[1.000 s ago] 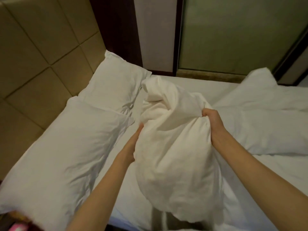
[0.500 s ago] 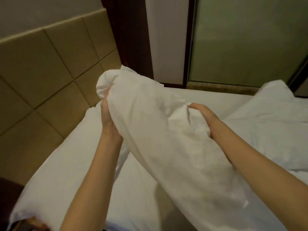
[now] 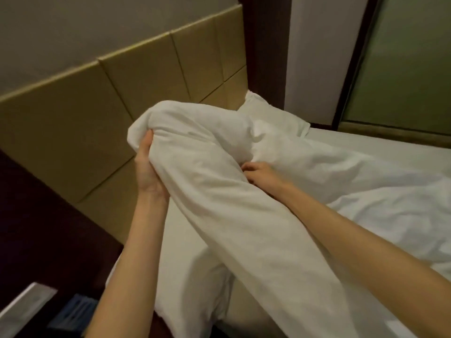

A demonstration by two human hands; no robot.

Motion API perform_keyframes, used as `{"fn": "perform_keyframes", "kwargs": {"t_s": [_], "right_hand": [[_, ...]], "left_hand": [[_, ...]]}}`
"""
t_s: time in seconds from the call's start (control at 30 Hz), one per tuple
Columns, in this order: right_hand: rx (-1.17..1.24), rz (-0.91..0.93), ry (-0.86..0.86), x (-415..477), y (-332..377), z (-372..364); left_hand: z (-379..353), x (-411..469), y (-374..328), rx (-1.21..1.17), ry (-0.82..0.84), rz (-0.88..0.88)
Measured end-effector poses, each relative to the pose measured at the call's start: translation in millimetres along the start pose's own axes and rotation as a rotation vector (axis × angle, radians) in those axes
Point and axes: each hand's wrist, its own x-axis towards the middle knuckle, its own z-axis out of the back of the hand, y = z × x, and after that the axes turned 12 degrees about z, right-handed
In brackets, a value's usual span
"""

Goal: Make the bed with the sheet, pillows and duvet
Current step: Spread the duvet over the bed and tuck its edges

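Bedroom, hotel-like, wide white-sheeted bed, plump white pillow by tan padded square-panelled headboard, rumpled white duvet; dark wooden trim, frosted green glass panel behind

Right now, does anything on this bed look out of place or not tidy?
Yes. The duvet is bunched into a roll, gripped by the left hand and right hand and held above the bed instead of lying flat. Its far part lies crumpled over one edge of the pillow by the headboard.
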Motion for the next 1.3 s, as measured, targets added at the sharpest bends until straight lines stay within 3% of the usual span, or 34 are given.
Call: {"fn": "perform_keyframes", "kwargs": {"t_s": [0.13, 0.33, 0.47, 0.6, 0.67, 0.77, 0.87, 0.93, 1.3], "right_hand": [[-0.026, -0.094, 0.097, 11, -23, -44], [0.038, -0.235, 0.354, 9, -66, -82], [0.039, -0.289, 0.357, 1, -85, -83], [0.038, -0.309, 0.304, -1, -97, -67], [0.07, -0.331, 0.246, -2, -105, -61], [0.091, -0.361, 0.198, -7, -115, -54], [0.083, -0.381, 0.174, -17, -124, -46], [0.087, -0.4, 0.149, -26, -131, -37], [0.05, -0.509, -0.167, -108, -189, 110]], "left_hand": [[61, -4, 0, 0.004, -0.204, 0.019], [167, -15, 31, 0.06, -0.652, 0.136], [230, -38, 63, 0.201, -1.034, 0.265], [282, -53, 85, 0.468, -1.172, 0.478], [286, -53, 92, 0.657, -1.182, 0.491], [268, -49, 96, 0.969, -1.18, 0.271], [240, -37, 106, 1.167, -0.996, 0.04], [216, -27, 117, 1.195, -0.857, -0.01], [61, 19, 250, 1.261, -0.265, 0.177]]}}
